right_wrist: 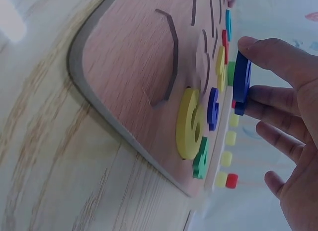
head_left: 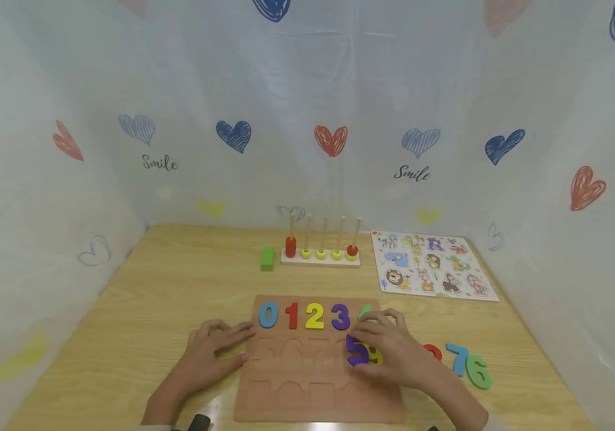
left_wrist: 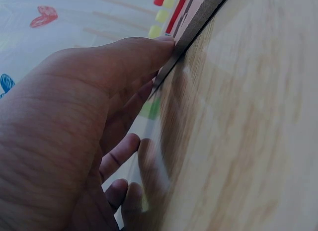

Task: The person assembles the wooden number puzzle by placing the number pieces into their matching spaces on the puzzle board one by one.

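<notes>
My right hand [head_left: 393, 350] pinches a purple number 5 [head_left: 358, 353] between thumb and fingers. In the right wrist view this piece [right_wrist: 242, 78] is held up off the wooden number board [head_left: 280, 413]. Beneath that hand, a yellow 9 [right_wrist: 189, 125] lies on the board, at the right end of its middle row. Along the top row sit a blue 0 [head_left: 268, 315], red 1 [head_left: 292, 316], yellow 2 [head_left: 315, 316], purple 3 [head_left: 341, 316] and partly covered green 4 [head_left: 365, 312]. My left hand [head_left: 207, 353] touches the board's left edge with thumb and extended fingers.
Right of the board lie a blue 7 [head_left: 457, 359], a green 6 [head_left: 478, 372] and a red piece [head_left: 433, 351] partly hidden by my right arm. Farther back stand a green block [head_left: 267, 259] and a bead-peg rack [head_left: 320, 262]. An animal puzzle [head_left: 434, 266] lies at back right.
</notes>
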`<move>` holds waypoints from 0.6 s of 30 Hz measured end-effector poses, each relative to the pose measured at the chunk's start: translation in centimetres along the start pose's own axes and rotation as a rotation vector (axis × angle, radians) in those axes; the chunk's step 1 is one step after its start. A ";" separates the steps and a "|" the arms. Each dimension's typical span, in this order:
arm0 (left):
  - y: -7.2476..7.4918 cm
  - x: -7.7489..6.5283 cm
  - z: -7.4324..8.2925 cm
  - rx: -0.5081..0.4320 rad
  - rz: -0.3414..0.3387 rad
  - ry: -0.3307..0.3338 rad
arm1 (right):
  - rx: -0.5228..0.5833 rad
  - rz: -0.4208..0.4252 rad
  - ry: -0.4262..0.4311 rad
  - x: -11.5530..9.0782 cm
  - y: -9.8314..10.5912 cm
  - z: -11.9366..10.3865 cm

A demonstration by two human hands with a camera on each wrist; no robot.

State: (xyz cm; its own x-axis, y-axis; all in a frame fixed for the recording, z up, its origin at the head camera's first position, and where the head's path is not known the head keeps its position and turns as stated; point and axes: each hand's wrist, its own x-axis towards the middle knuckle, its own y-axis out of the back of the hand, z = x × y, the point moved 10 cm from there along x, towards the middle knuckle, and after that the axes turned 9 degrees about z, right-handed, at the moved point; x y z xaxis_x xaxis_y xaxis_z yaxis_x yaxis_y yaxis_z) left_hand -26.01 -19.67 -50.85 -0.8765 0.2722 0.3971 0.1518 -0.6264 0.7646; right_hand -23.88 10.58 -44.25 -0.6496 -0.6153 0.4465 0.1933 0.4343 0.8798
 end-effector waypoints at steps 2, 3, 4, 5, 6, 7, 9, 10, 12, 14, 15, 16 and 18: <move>0.0 0.0 0.1 0.001 0.002 -0.004 | -0.004 -0.001 0.004 0.1 -0.1 -0.1; 0.0 0.0 0.1 0.001 0.002 -0.006 | -0.003 -0.003 0.006 0.2 -0.2 -0.2; 0.1 0.0 0.1 0.004 0.006 -0.007 | -0.005 -0.003 0.008 0.3 -0.2 -0.3; 0.1 0.0 0.1 0.008 0.008 -0.008 | -0.003 -0.004 0.006 0.4 -0.3 -0.3; 0.2 0.1 0.1 0.011 0.010 -0.008 | 0.003 -0.005 0.003 0.5 -0.3 -0.4; 0.2 0.1 0.0 0.010 0.011 -0.007 | 0.005 -0.007 0.002 0.6 -0.4 -0.5; 0.2 0.0 0.0 0.007 0.010 -0.003 | 0.011 -0.014 -0.001 0.7 -0.5 -0.6; 0.1 0.0 -0.1 0.006 0.008 0.000 | 0.015 -0.018 -0.002 0.7 -0.6 -0.7; 0.0 0.0 -0.1 0.001 0.002 0.004 | 0.024 -0.024 -0.003 0.8 -0.8 -1.0; 0.0 -0.1 0.0 -0.004 -0.001 0.006 | 0.024 -0.032 -0.003 0.9 -0.9 -1.1; 0.1 -0.1 0.0 -0.004 0.000 0.005 | 0.026 -0.035 -0.005 1.0 -1.0 -1.2; 0.1 -0.1 0.1 -0.005 0.001 0.005 | 0.025 -0.040 -0.008 1.0 -1.0 -1.2; 0.1 -0.1 0.2 -0.004 0.006 0.004 | 0.026 -0.044 -0.009 1.1 -1.2 -1.3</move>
State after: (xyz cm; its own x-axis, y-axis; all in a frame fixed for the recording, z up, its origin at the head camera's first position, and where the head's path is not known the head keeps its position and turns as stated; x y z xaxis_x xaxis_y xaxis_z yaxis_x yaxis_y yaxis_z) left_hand -25.87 -19.61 -50.71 -0.8773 0.2654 0.3999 0.1553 -0.6314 0.7598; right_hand -23.86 8.57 -44.56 -0.6638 -0.6282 0.4058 0.1449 0.4242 0.8939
